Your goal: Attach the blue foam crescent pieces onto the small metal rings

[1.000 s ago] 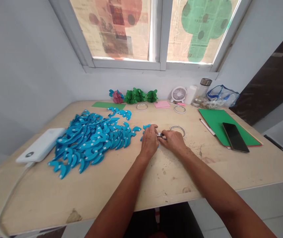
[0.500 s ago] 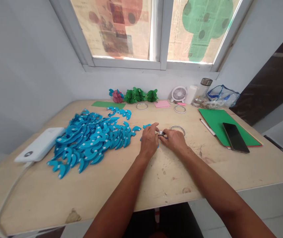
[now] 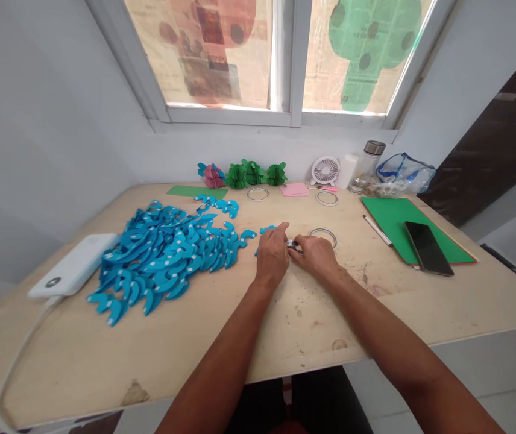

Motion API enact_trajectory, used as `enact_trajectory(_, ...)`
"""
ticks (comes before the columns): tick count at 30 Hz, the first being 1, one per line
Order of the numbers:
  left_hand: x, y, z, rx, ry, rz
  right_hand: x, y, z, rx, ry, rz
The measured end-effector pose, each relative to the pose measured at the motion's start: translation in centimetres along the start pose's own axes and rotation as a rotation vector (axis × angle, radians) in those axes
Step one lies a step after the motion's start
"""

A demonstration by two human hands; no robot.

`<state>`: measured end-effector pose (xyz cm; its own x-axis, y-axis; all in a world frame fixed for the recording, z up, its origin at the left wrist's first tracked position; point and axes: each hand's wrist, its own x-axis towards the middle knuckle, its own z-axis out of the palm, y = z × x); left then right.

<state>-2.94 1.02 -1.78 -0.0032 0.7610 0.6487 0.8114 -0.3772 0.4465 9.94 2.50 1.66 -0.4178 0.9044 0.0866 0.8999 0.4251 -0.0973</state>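
Note:
My left hand is over a blue paper piece, its fingers bent and pressed around it, with the index finger raised. Most of that paper is hidden under the palm. Close on its right, my right hand pinches a small dark-and-white object, too small and covered to name. The fingertips of both hands nearly meet there. Just behind the right hand lies a thin pale ring. To the left spreads a large heap of curved blue paper pieces with small white squares on them.
A white power bank with a cable stands at the left. On the right are a pen, green sheets and a phone. Along the wall are folded paper shapes, a small fan and a bottle.
My right hand has shifted slightly left, closer to my left hand. The small object between the fingers is now more covered.

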Motion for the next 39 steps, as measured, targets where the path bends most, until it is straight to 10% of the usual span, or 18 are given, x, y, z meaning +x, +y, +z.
enact_trajectory(30,0.3,-0.1,-0.6,-0.492,0.062,-0.399,0.3,1.0,-0.2,0.012,0.004,0.122)
enact_trajectory(39,0.2,0.8,-0.7,-0.488,0.061,-0.218,0.2,0.7,0.1,0.016,0.017,0.054)
